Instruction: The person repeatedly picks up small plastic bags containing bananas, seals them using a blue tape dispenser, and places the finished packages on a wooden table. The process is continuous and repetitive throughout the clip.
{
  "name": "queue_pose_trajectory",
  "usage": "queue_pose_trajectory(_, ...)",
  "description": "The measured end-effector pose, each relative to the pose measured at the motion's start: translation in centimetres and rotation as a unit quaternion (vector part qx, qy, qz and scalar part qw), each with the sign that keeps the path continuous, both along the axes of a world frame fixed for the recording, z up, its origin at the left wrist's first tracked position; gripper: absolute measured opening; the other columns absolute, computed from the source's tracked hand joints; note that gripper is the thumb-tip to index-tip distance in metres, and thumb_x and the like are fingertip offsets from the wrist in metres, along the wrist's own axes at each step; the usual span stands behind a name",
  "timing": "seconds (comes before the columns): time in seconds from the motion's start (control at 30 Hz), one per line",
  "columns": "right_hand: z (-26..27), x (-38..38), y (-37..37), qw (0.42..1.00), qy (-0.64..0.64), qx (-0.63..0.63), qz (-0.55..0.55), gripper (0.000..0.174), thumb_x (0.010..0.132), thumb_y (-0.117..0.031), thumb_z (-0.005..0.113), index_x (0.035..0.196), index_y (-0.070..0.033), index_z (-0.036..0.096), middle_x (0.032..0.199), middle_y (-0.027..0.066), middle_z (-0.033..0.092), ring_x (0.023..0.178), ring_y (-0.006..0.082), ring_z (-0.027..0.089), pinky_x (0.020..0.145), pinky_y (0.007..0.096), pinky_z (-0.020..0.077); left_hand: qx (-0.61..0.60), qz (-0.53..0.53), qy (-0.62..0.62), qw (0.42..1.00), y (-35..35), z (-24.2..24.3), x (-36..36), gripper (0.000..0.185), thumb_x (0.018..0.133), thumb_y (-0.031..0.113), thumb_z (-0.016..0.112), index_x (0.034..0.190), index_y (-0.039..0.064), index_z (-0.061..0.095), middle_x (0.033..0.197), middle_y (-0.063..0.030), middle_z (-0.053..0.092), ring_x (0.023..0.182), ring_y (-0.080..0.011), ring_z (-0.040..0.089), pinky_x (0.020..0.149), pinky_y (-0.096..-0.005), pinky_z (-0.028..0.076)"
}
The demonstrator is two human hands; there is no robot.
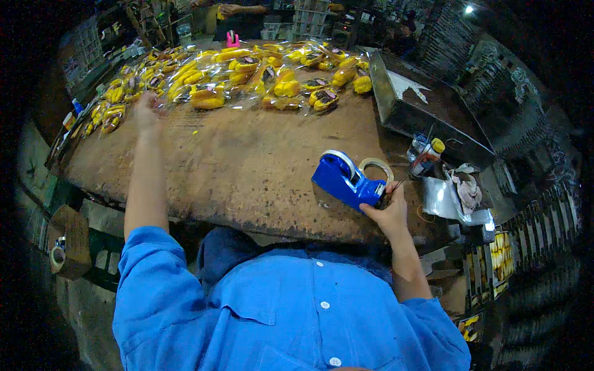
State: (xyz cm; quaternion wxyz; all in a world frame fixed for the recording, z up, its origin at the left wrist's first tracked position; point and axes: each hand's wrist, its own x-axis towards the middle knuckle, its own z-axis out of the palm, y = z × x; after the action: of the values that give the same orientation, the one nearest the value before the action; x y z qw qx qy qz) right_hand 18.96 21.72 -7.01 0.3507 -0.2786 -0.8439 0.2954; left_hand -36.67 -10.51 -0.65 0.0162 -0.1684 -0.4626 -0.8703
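Observation:
My left hand (pixel 149 105), blurred, is stretched out at the left edge of a heap of yellow items in clear plastic bags (pixel 207 96); whether it holds one cannot be told. My right hand (pixel 389 208) is at the front end of a blue tape dispenser (pixel 341 181), with the thumb against its side and the fingers around the cutter end. The dispenser stands on the brown worktable (pixel 241 162) and carries a roll of tape. Just behind my right hand lies a loose roll of tape (pixel 377 163).
A metal tray (pixel 394 113) stands at the back right. Nearer are a yellow-capped bottle (pixel 437 145), clear plastic sheets (pixel 440 197) and a cloth (pixel 468 190). A pink tape dispenser (pixel 232 40) is at the far edge, with another person's arm (pixel 246 9) beyond. A cardboard box (pixel 69 241) sits low left.

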Motion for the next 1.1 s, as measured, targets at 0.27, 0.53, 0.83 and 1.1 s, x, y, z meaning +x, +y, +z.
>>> queue_pose_trajectory(0.27,-0.1,0.4,-3.1,0.995,0.018,-0.010,-0.098,0.071,0.053,-0.030,0.089,0.097,-0.005,0.040,0.083,0.0102,0.050,0.075,0.0228,0.052,0.069,0.0351,0.0464,-0.383,-0.185,0.105,0.899,19.6,-8.3,4.4,0.036,0.079,0.018,0.065,0.113,0.007,0.063,0.096,-0.0012,0.066,0.089,-0.0151,0.059,0.075,-0.0350,0.047)
queue_pose_trajectory(0.53,0.5,-0.5,-2.7,0.996,-0.034,0.011,-0.087,0.076,0.052,-0.047,0.088,0.096,-0.004,0.042,0.088,0.0113,0.050,0.075,0.0277,0.051,0.069,0.0382,0.0456,-0.353,-0.065,0.297,0.885,20.5,2.0,7.3,0.042,0.076,0.015,0.066,0.117,0.004,0.063,0.109,-0.0058,0.066,0.102,-0.0148,0.060,0.093,-0.0281,0.044)
queue_pose_trajectory(0.83,6.5,-2.1,-5.9,0.946,0.159,-0.076,0.272,0.067,0.060,-0.030,0.089,0.098,-0.009,0.037,0.107,0.0089,0.047,0.099,0.0170,0.047,0.085,0.0312,0.0417,-0.224,-0.466,0.311,0.797,9.1,11.2,25.7,0.076,0.074,0.058,0.063,0.117,-0.005,0.059,0.109,-0.0141,0.065,0.098,-0.0184,0.062,0.081,-0.0309,0.049)
queue_pose_trajectory(1.1,5.8,-2.5,-8.7,0.890,0.221,-0.324,0.234,0.047,0.073,-0.016,0.080,0.084,-0.015,0.035,0.079,-0.0042,0.049,0.076,0.0053,0.050,0.061,0.0182,0.0392,0.019,-0.533,0.057,0.844,12.0,2.8,36.3,0.105,0.069,0.037,0.078,0.147,0.005,0.016,0.133,-0.0187,0.046,0.120,-0.0280,0.049,0.102,-0.0448,0.037)
